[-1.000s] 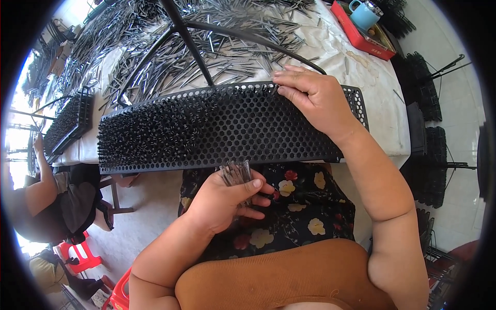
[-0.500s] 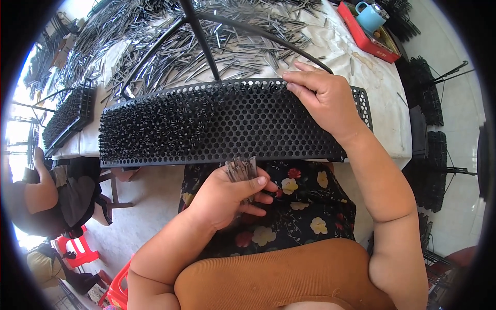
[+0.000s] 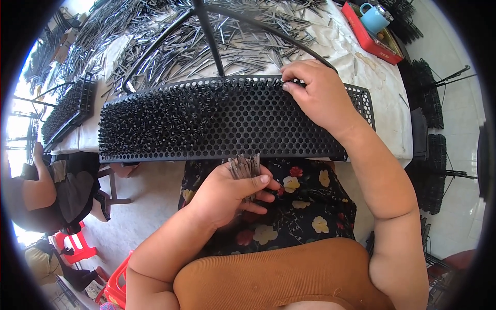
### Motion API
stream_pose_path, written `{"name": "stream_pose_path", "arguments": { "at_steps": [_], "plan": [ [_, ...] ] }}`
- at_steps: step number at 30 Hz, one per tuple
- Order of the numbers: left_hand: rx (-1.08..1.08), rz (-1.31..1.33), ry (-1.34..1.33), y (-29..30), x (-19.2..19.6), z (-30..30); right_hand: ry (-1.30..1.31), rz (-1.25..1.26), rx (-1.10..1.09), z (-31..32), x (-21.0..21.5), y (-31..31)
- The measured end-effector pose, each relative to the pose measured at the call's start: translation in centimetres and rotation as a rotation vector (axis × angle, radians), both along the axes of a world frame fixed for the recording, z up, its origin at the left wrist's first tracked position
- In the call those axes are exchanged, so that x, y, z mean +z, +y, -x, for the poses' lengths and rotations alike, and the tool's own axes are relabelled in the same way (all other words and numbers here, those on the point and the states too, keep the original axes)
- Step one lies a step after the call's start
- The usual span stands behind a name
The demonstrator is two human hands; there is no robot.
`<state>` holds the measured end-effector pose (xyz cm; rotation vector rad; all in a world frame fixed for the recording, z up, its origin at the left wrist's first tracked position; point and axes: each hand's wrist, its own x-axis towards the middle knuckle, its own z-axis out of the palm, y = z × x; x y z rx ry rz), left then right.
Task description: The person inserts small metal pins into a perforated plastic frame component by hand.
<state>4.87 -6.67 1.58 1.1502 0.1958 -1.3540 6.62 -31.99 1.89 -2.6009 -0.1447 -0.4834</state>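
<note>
A long black perforated panel (image 3: 279, 124) lies along the table's near edge. Black bristle-like tufts (image 3: 150, 124) fill its left part and run in a narrow band along the far rim; rows of open holes show in the middle and right. My left hand (image 3: 225, 194), closed, holds a bundle of thin dark strips (image 3: 245, 166) upright just below the near rim. At the far rim, right of centre, my right hand (image 3: 323, 98) has thumb and fingers pinched together. What sits between those fingertips is too small and hidden to name.
Bent black metal rods (image 3: 209, 44) rise behind the panel. Beyond them spreads a heap of loose strips (image 3: 186, 59). A red tray (image 3: 369, 41) with a blue mug (image 3: 374, 19) stands far right. At left are another bristled panel (image 3: 67, 111), a seated person (image 3: 39, 188) and red stools (image 3: 77, 245).
My right hand's fingers have curled in from a more stretched pose to a pinch at the far rim. My left hand keeps the strips in nearly the same place.
</note>
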Motion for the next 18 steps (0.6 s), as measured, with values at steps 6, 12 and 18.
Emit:
{"name": "stream_pose_path", "arguments": {
  "at_steps": [6, 12, 18],
  "plan": [
    [-0.032, -0.009, -0.006, -0.1, 0.1, -0.2, 0.041, -0.225, -0.122, 0.7, 0.8, 0.5],
    [-0.059, 0.007, 0.004, 0.1, 0.1, -0.2, 0.077, 0.059, -0.042, 0.4, 0.8, 0.3],
    [-0.027, -0.013, 0.010, 0.0, 0.2, -0.2, 0.171, 0.128, 0.014, -0.2, 1.5, 0.2]
  ]
}}
